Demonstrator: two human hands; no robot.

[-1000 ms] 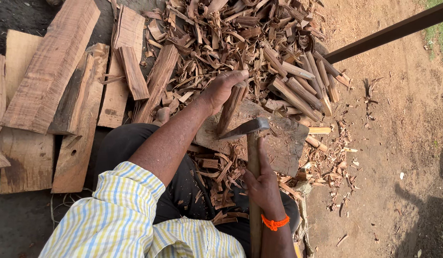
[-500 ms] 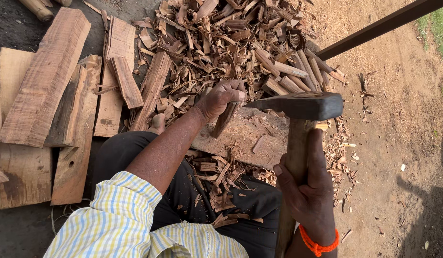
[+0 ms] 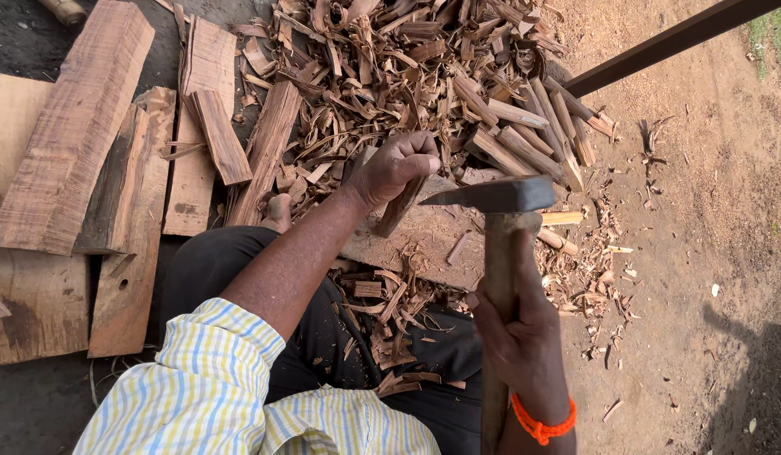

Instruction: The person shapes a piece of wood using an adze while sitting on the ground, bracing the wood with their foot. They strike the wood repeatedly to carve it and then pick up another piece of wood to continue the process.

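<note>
The stick (image 3: 401,211) is a short, reddish-brown piece of split wood, rough-grained, standing tilted on the block (image 3: 424,240), a flat, pale, scarred slab lying on the ground between the person's knees. The left hand (image 3: 396,166) is curled in a fist around the stick's upper end, so only its lower half shows. The right hand (image 3: 515,324) is wrapped tight around the wooden handle of a hammer (image 3: 496,198), whose dark iron head, wedge-tipped toward the stick, hangs just beside it and above the block; whether the tip touches the stick I cannot tell. An orange band (image 3: 542,425) circles the right wrist. The handle's lower end runs out of the picture at the bottom. Beyond the block lies a heap of chips (image 3: 390,67), curled shavings and split sticks, too tangled to tell apart. To the left lie flat planks (image 3: 79,126), side by side and overlapping, some cut off by the edge. A dark bar (image 3: 668,42) crosses the upper right corner over bare dirt. A striped yellow sleeve (image 3: 197,379) covers the left upper arm.
</note>
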